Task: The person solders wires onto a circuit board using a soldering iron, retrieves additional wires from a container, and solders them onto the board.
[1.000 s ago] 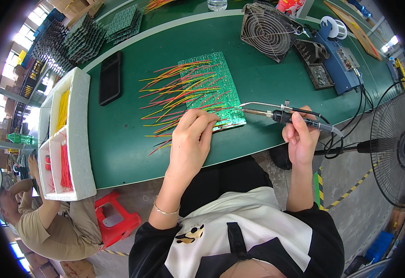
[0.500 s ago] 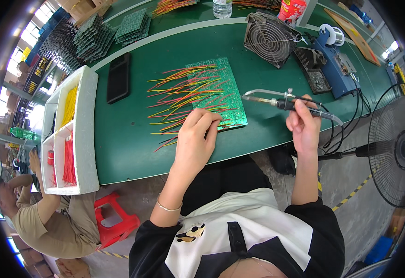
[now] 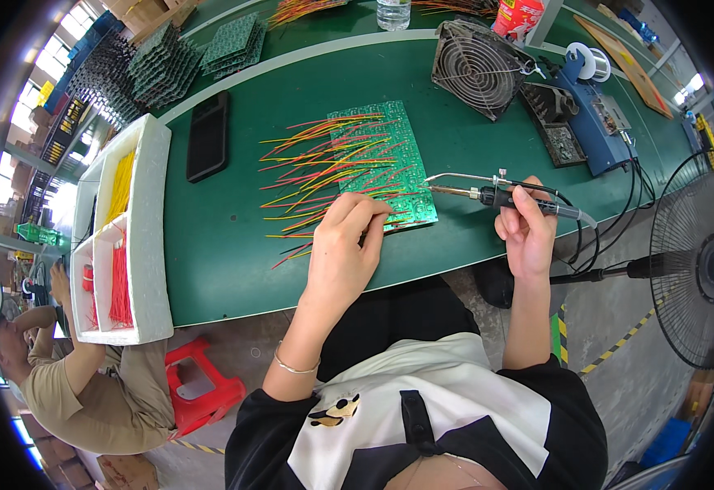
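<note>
A green circuit board panel (image 3: 410,155) lies on the green bench, with rows of red, yellow and black wires (image 3: 304,175) sticking out past its left side. My left hand (image 3: 345,241) rests over the board's near end, thumb and fingers pinched together at a wire; the wire's tip is mostly hidden by the fingers. In my right hand (image 3: 528,233) is a soldering iron (image 3: 496,198) with a thin metal feed tube above it. Its tip points left and hovers just off the board's right edge.
A white foam box (image 3: 157,237) of yellow and red wires stands left, beside a black phone (image 3: 208,137). Behind are a metal-grilled fan (image 3: 479,69), a blue solder feeder (image 3: 590,114) with a spool, and stacked boards (image 3: 234,45). A co-worker (image 3: 87,384) sits at far left.
My right hand has shifted slightly and turned the soldering iron, bringing its tip lower and nearer the board's edge. My left hand stays at the same wire.
</note>
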### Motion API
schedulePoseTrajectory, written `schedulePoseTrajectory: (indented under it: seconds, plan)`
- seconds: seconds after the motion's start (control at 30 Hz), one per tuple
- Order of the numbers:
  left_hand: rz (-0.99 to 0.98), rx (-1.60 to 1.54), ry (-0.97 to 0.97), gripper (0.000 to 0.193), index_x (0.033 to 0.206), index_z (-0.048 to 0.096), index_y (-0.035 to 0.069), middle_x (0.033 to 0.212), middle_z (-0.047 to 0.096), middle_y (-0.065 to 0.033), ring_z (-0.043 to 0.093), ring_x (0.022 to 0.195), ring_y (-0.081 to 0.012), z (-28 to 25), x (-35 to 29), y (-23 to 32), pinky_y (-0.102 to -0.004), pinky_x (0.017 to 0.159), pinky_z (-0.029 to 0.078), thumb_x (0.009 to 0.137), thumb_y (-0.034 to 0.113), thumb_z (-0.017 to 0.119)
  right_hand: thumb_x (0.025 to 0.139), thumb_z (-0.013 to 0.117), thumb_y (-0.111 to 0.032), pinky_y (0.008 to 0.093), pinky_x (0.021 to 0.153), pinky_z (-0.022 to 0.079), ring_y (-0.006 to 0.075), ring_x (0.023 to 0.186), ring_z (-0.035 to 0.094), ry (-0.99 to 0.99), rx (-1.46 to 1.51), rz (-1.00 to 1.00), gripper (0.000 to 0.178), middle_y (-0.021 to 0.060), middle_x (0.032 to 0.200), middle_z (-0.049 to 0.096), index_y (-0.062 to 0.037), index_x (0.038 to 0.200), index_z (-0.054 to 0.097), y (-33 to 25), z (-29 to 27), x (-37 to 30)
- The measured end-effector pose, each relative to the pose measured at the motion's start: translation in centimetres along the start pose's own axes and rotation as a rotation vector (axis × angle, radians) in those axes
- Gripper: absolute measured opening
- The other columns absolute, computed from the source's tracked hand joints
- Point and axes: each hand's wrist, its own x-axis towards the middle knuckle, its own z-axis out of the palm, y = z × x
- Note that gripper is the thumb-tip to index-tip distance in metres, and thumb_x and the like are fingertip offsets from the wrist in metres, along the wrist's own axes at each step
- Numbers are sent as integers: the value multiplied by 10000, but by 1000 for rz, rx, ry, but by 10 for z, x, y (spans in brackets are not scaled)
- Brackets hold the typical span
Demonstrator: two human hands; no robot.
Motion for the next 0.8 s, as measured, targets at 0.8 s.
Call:
schedulePoseTrajectory:
  seconds: [0.8]
  plan:
    - [413,-840,217,470,1225,466,324,1222,468,89,437,986,-191,-92,-55,129,-510,793,388,785,430,596,868,570,-132,200,486,329,35,479,339,514,-269,-494,118,-11,592,426,-58,842,482,-55,-76,-17]
